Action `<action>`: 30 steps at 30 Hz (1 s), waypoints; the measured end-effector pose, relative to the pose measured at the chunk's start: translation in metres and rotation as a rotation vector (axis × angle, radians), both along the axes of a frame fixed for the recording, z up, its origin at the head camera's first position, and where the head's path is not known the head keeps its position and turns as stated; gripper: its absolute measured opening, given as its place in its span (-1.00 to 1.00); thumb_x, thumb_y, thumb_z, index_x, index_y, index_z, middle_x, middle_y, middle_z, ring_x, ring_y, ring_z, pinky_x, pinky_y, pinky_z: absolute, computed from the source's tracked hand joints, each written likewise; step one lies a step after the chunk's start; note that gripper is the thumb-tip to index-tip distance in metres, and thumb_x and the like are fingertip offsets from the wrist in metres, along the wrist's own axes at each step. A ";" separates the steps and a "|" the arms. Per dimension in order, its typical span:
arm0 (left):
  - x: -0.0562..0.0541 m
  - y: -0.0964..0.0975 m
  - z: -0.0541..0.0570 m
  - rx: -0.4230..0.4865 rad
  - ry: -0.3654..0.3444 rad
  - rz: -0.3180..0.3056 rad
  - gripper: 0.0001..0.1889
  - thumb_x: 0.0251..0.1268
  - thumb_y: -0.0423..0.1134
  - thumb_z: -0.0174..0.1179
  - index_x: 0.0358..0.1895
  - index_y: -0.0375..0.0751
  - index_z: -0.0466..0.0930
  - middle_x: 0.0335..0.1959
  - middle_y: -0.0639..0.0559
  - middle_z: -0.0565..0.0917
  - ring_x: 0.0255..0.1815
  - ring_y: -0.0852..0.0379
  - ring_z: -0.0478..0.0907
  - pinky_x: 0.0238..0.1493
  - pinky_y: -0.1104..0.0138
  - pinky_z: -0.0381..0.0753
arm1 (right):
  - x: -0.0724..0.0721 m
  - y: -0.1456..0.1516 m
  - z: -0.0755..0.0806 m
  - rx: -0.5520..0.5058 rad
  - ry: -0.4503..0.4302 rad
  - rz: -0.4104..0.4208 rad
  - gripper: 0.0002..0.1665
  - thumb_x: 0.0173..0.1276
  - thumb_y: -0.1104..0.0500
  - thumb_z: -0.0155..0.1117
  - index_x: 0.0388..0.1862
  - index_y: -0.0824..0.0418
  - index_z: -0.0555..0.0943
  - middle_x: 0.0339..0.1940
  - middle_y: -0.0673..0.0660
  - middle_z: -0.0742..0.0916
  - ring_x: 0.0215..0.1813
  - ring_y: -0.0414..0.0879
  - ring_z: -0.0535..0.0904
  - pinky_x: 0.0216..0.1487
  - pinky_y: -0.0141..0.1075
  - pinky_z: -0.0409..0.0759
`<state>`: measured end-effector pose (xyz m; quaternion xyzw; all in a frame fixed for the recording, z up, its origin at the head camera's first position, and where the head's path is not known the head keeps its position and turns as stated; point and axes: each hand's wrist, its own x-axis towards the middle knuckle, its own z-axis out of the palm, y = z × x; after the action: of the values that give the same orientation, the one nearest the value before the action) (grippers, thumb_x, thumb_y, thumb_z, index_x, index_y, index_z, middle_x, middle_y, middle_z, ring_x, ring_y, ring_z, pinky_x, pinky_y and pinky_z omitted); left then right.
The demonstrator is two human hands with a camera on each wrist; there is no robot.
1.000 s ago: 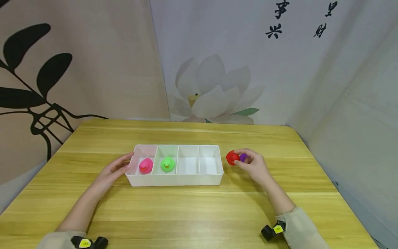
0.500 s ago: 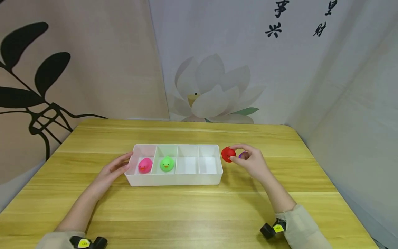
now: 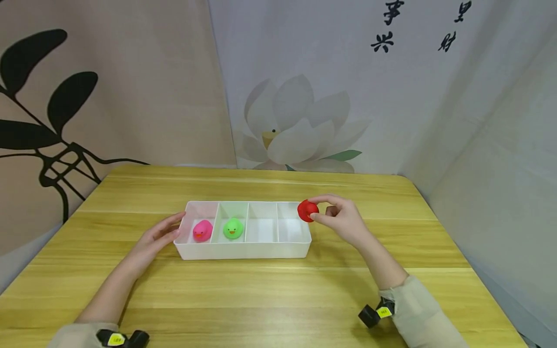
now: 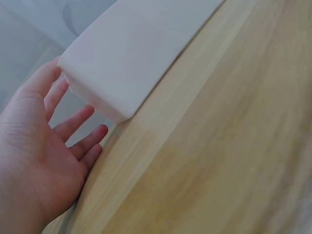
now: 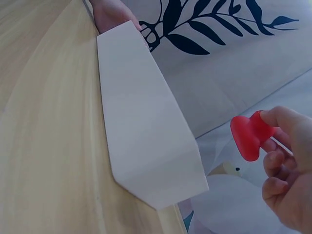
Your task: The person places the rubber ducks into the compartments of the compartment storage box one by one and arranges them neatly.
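Observation:
In the head view, a white divided box (image 3: 243, 251) stands on the wooden table. Its leftmost compartment holds a pink rubber duck (image 3: 202, 231), and the one beside that a green rubber duck (image 3: 233, 228). My left hand (image 3: 155, 240) rests its fingertips on the box's left end, fingers loosely extended. Between thumb and forefinger, my right hand (image 3: 344, 221) pinches a red rubber duck (image 3: 307, 211) (image 5: 251, 134) above the box's right rim. From the right wrist view, the red duck is raised clear of the box.
The wooden table (image 3: 261, 299) extends around the box on all sides. Behind it hangs a printed curtain (image 3: 300, 130) with a lotus and dark leaves. A black wrist camera (image 3: 376, 311) sits at the right cuff.
My right hand has lifted the red duck and carried it left to the box's right edge. The purple thing seen earlier by that hand is out of sight. My left hand stays put.

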<state>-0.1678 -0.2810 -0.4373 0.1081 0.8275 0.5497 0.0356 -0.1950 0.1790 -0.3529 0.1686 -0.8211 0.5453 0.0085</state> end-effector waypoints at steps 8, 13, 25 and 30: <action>-0.001 -0.001 -0.001 0.011 0.003 -0.001 -0.47 0.53 -0.11 -0.07 0.47 -0.12 0.16 0.40 -0.22 0.23 0.17 0.29 0.30 0.07 0.42 0.31 | -0.005 -0.017 0.012 0.011 -0.039 0.057 -0.66 0.16 0.15 0.47 -0.05 0.03 0.69 -0.70 0.10 0.39 -0.64 -0.11 0.20 -0.62 -0.36 0.12; -0.001 -0.001 -0.002 0.012 0.005 -0.005 -0.47 0.53 -0.11 -0.07 0.47 -0.12 0.16 0.41 -0.22 0.22 0.18 0.27 0.30 0.06 0.46 0.31 | -0.009 -0.028 0.015 0.014 -0.063 0.096 -0.67 0.14 0.16 0.46 -0.06 0.04 0.70 -0.74 0.05 0.39 -0.64 -0.11 0.18 -0.63 -0.35 0.12; -0.002 -0.001 -0.002 0.022 0.001 -0.005 -0.48 0.52 -0.11 -0.06 0.47 -0.11 0.17 0.41 -0.20 0.21 0.19 0.23 0.30 0.08 0.39 0.31 | -0.018 -0.053 0.014 0.038 -0.101 0.186 -0.66 0.15 0.18 0.45 -0.06 0.10 0.69 -0.35 0.11 0.69 -0.61 -0.11 0.30 -0.56 -0.34 0.23; -0.002 -0.002 -0.002 0.026 0.002 -0.006 -0.48 0.53 -0.11 -0.07 0.47 -0.11 0.17 0.41 -0.22 0.22 0.18 0.26 0.30 0.07 0.44 0.31 | -0.022 -0.064 0.012 0.064 -0.097 0.220 -0.67 0.14 0.21 0.45 -0.07 0.11 0.70 -0.20 0.07 0.69 -0.61 -0.12 0.29 -0.55 -0.34 0.24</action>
<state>-0.1695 -0.2831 -0.4397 0.1114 0.8200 0.5603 0.0350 -0.2173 0.1148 -0.3412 0.2314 -0.8141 0.5239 -0.0966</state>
